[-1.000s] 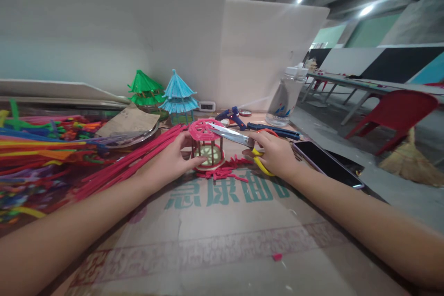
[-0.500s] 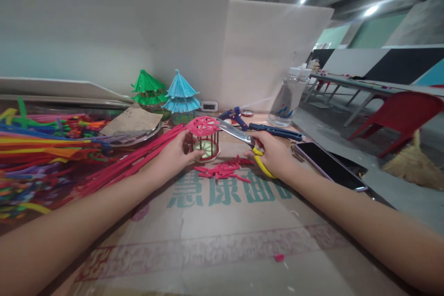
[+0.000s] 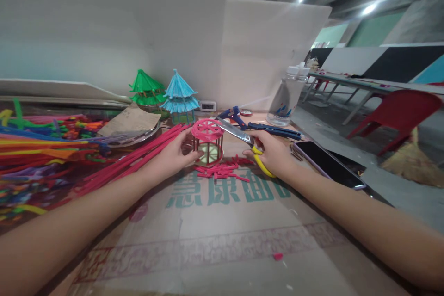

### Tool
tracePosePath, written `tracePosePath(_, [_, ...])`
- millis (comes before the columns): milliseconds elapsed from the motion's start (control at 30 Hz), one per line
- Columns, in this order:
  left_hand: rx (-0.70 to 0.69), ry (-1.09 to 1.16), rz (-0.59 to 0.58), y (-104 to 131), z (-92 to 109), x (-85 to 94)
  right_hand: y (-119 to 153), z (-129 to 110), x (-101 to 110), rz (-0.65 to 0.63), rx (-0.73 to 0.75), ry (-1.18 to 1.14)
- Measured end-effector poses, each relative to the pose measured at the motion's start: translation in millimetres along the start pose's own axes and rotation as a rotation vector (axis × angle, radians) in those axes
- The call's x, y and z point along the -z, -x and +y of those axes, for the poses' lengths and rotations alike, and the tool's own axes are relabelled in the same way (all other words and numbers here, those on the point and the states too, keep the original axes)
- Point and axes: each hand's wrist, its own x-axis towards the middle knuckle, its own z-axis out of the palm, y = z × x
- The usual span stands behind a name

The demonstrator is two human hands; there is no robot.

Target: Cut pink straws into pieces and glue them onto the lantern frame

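My left hand (image 3: 173,155) grips the left side of a small pavilion model (image 3: 208,142) with a pink pipe-cleaner roof and brown posts, standing on a cardboard sheet (image 3: 215,226). My right hand (image 3: 272,152) holds scissors (image 3: 239,135) with yellow handles; the blades point left, their tip at the roof's right edge. Several short pink cuttings (image 3: 224,171) lie in front of the model, between my hands.
A heap of coloured pipe cleaners (image 3: 41,148) fills the left. Green (image 3: 145,88) and blue (image 3: 179,92) pavilion models stand at the back wall. A blue glue gun (image 3: 234,115), a plastic bottle (image 3: 287,97) and a phone (image 3: 328,164) lie to the right; a red chair (image 3: 398,111) stands beyond.
The scissor blades lay across the pink roof a second ago; now only their tip is at its right edge. The model and my left hand shifted slightly on the cardboard.
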Motion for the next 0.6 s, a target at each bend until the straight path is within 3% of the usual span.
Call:
tracePosePath(200, [0.037, -0.038, -0.034, 0.4, -1.5, 1.4, -0.5, 0.3, -0.6, 0.004, 0.003, -0.003])
tracePosePath(600, [-0.004, 0.066, 0.028, 4.8, 4.6, -3.0, 2.0, -4.1, 4.3, -0.019, 0.118, 0.069])
